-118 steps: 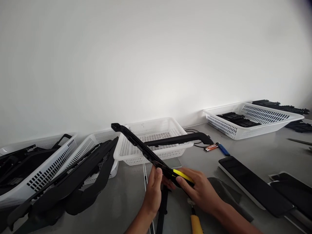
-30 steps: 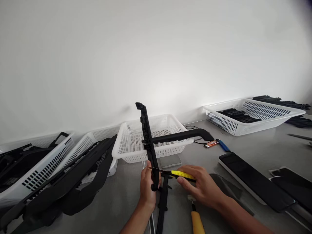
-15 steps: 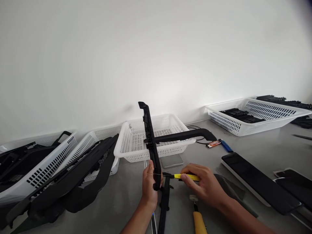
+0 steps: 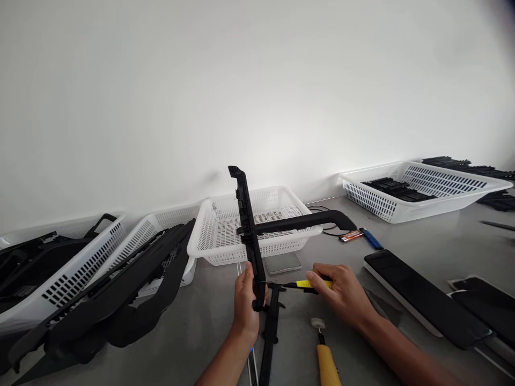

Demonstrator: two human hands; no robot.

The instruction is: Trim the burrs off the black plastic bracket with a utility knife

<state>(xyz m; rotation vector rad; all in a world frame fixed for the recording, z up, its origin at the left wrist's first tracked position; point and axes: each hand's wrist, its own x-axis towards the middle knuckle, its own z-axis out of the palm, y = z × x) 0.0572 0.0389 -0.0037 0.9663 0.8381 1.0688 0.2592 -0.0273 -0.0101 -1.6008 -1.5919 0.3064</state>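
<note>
My left hand is closed around the lower end of a long black plastic part, which stands nearly upright. My right hand grips a yellow utility knife. Its thin blade points left and reaches the edge of the plastic part just above my left thumb; whether it touches is too fine to tell. A second black bar with a curved end extends right from behind the upright part, over the basket; I cannot tell if they are joined. Black calipers lie below the hands.
Behind the part stands a white basket. More baskets with black parts stand at left and far right. A yellow-handled tool, a grey square plate, a blue tool and a long black-topped panel lie on the table.
My right hand has moved slightly right and up, drawing the knife blade back to the right across the part. My left hand and the black part have hardly moved.
</note>
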